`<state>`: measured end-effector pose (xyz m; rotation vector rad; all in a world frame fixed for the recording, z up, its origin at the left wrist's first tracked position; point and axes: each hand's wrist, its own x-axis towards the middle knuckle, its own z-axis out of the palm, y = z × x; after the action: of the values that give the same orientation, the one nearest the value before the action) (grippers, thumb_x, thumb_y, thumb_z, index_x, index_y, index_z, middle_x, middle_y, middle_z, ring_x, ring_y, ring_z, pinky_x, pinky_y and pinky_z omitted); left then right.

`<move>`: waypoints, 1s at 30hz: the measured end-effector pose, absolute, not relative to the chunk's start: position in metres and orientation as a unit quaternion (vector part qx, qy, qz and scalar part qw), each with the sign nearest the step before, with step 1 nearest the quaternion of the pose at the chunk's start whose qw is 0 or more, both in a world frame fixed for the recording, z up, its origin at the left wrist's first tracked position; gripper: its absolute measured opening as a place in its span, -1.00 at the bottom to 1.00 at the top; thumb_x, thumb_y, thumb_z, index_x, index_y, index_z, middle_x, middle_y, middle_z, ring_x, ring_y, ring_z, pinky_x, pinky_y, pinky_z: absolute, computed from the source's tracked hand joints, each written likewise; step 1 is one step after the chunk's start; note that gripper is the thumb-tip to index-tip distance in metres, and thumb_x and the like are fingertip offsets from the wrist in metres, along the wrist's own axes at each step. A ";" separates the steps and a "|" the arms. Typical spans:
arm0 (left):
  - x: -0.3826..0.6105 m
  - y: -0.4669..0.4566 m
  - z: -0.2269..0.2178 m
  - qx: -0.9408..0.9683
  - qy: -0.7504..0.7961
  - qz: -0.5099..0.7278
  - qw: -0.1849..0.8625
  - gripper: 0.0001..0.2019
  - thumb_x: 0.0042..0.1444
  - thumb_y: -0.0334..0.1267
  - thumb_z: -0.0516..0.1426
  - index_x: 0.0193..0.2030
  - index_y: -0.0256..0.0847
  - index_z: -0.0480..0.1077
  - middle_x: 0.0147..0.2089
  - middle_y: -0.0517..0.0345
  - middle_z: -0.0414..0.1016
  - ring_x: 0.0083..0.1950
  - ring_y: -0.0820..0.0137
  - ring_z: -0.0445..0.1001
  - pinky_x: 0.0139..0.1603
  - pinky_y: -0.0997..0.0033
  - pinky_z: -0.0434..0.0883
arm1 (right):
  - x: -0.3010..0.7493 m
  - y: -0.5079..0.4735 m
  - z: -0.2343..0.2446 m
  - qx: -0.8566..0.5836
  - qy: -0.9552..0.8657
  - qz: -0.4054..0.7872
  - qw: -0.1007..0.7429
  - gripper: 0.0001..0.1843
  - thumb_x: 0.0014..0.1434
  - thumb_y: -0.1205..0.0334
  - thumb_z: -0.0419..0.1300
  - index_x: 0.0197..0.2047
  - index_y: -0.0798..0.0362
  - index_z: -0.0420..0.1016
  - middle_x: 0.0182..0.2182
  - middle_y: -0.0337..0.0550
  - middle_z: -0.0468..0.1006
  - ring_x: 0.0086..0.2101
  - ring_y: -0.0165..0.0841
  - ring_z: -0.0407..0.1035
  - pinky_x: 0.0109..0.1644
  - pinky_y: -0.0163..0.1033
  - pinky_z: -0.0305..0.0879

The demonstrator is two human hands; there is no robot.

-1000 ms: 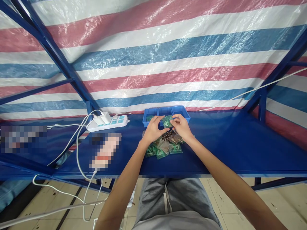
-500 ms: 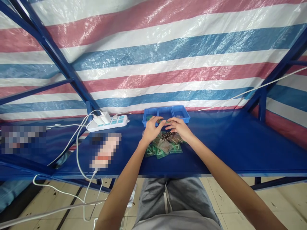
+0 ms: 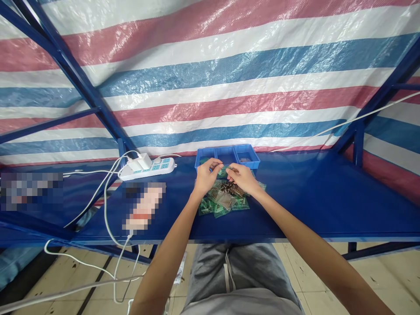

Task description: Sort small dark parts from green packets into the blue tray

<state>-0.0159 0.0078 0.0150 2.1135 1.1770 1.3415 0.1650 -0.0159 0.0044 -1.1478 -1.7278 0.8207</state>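
My left hand [image 3: 207, 176] and my right hand [image 3: 243, 177] pinch a small green plastic bag [image 3: 223, 171] between them, one at each side. Its contents are too small to make out. Below them on the blue table lies a pile of green and clear plastic bags [image 3: 226, 200], with small dark screw-like pieces [image 3: 232, 188] on top. Just beyond my fingers stands a blue tray [image 3: 247, 165] with three compartments. Green bags show in its left compartment, and a small clear item lies in the right one.
A white power strip [image 3: 157, 169] with plugged-in adapters sits to the left, its white cables running over the table edge. Near it lies a blurred-out pinkish object [image 3: 146, 208]. Blue metal posts [image 3: 357, 127] and a striped tarp [image 3: 229, 105] enclose the table [image 3: 315, 197].
My hands have turned and closed into pinches, and the green bag is now stretched in view between them. The right hand has come slightly nearer me. The pile and tray look unmoved.
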 end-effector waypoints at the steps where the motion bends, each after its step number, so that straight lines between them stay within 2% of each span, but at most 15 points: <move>1: -0.016 0.008 0.015 0.740 0.423 0.481 0.202 -0.78 0.27 -0.08 0.16 -0.12 -0.16 0.50 -0.27 0.15 0.57 -0.31 0.41 0.47 -0.31 0.44 0.38 | 0.165 -0.015 0.003 -0.464 -0.693 0.321 0.448 -0.71 0.30 0.02 0.09 -0.38 0.00 0.38 -0.49 -0.21 0.55 -0.45 -0.30 0.47 -0.32 -0.22 0.34; 5: -0.017 0.011 0.014 0.723 0.440 0.480 0.231 -0.75 0.22 -0.09 0.18 -0.05 -0.15 0.50 -0.21 0.12 0.59 -0.21 0.35 0.53 -0.30 0.44 0.38 | 0.166 -0.010 -0.002 -0.466 -0.656 0.331 0.493 -0.63 0.30 -0.06 0.10 -0.44 0.00 0.36 -0.52 -0.21 0.52 -0.49 -0.33 0.43 -0.33 -0.23 0.32; 10: -0.019 0.014 0.012 0.733 0.431 0.464 0.250 -0.73 0.26 -0.04 0.13 -0.21 -0.18 0.52 -0.21 0.12 0.60 -0.22 0.34 0.52 -0.17 0.38 0.42 | 0.167 -0.008 -0.003 -0.462 -0.638 0.360 0.501 -0.56 0.29 -0.15 0.11 -0.47 0.00 0.37 -0.53 -0.19 0.51 -0.49 -0.34 0.40 -0.36 -0.25 0.30; 17: -0.020 0.016 0.012 0.733 0.420 0.472 0.251 -0.76 0.22 -0.08 0.15 -0.32 -0.19 0.49 -0.30 0.14 0.55 -0.29 0.37 0.46 -0.26 0.40 0.36 | 0.169 -0.007 -0.003 -0.480 -0.650 0.335 0.484 -0.61 0.28 -0.08 0.11 -0.46 0.00 0.35 -0.53 -0.22 0.47 -0.51 -0.34 0.32 -0.36 -0.23 0.22; 23: -0.020 0.016 0.011 0.743 0.437 0.452 0.229 -0.79 0.25 -0.14 0.11 -0.33 -0.19 0.43 -0.33 0.15 0.50 -0.32 0.39 0.41 -0.31 0.40 0.29 | 0.168 -0.007 -0.001 -0.487 -0.659 0.310 0.482 -0.69 0.22 -0.03 0.16 -0.41 0.01 0.40 -0.54 -0.26 0.41 -0.50 -0.34 0.28 -0.38 -0.23 0.17; 30: -0.020 0.015 0.012 0.735 0.427 0.475 0.226 -0.78 0.26 -0.11 0.12 -0.26 -0.19 0.48 -0.31 0.13 0.53 -0.30 0.37 0.44 -0.25 0.39 0.36 | 0.168 -0.009 0.000 -0.476 -0.658 0.362 0.458 -0.64 0.24 -0.05 0.14 -0.45 0.02 0.41 -0.45 -0.14 0.56 -0.37 -0.22 0.49 -0.35 -0.22 0.31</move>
<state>-0.0201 0.0153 0.0117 2.0278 1.1776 1.3108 0.1680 -0.0091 0.0003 -1.1727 -1.6218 0.8913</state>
